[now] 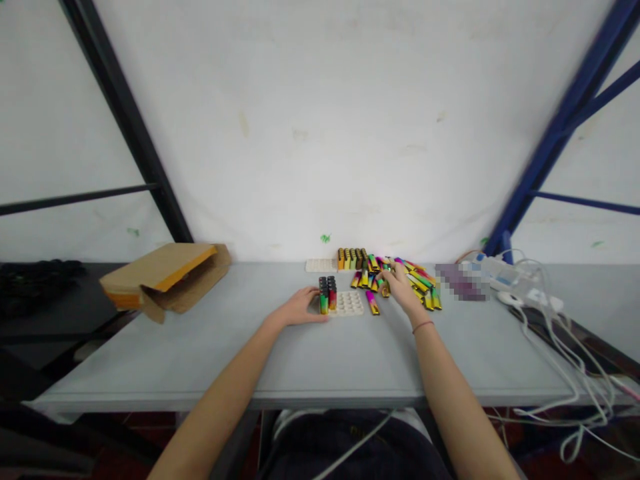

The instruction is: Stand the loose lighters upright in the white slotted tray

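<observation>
A white tray with round holes [350, 304] lies mid-table, with several coloured stick-shaped pieces [327, 294] standing in its left end. My left hand [300, 309] rests against the tray's left side, fingers curled by the standing pieces. A loose heap of coloured pieces [417, 281] lies to the right. My right hand [399, 284] reaches into the heap, fingers closed on one coloured piece [384, 287]. One loose piece [372, 303] lies beside the tray.
A second white tray [321, 265] with a row of upright pieces [352, 259] stands at the back by the wall. An open cardboard box [165, 279] lies at the left. Cables and a power strip [505, 272] crowd the right side of the grey table [325, 363].
</observation>
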`<action>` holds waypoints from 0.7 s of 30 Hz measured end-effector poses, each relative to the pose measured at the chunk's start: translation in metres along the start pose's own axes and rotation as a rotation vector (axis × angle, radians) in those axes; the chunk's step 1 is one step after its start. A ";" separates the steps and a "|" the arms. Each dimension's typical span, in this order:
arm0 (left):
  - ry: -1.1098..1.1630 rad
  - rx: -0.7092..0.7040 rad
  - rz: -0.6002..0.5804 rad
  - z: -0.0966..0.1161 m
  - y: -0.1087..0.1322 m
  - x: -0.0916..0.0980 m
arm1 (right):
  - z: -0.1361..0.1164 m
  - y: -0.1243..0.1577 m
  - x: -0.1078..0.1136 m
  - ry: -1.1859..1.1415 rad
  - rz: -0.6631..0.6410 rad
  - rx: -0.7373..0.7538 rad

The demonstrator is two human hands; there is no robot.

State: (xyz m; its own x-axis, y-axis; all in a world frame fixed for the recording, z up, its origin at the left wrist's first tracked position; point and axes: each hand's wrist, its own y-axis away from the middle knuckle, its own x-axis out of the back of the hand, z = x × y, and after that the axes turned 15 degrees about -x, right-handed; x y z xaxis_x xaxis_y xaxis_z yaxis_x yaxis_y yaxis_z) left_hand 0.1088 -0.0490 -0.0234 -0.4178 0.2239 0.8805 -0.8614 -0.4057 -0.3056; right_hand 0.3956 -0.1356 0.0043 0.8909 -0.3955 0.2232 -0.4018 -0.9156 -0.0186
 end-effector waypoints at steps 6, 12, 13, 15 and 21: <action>-0.028 0.004 -0.009 -0.001 0.000 -0.001 | 0.001 -0.003 -0.006 -0.164 0.098 -0.135; -0.005 -0.001 0.006 -0.001 0.000 0.000 | 0.002 -0.006 -0.012 -0.296 0.083 -0.312; -0.003 -0.001 0.009 -0.001 0.000 0.000 | 0.002 -0.006 -0.014 -0.299 0.093 -0.311; -0.003 0.001 0.010 -0.001 -0.001 0.000 | 0.001 -0.005 -0.017 -0.311 0.104 -0.307; -0.009 0.000 -0.006 0.000 -0.001 0.000 | 0.003 -0.003 -0.019 -0.248 0.200 -0.276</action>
State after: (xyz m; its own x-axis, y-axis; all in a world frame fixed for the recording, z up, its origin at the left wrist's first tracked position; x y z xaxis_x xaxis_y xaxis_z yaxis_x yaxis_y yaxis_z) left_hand 0.1094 -0.0484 -0.0233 -0.4102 0.2180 0.8855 -0.8638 -0.4043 -0.3007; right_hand 0.3809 -0.1253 -0.0029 0.8001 -0.5999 -0.0005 -0.5835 -0.7784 0.2316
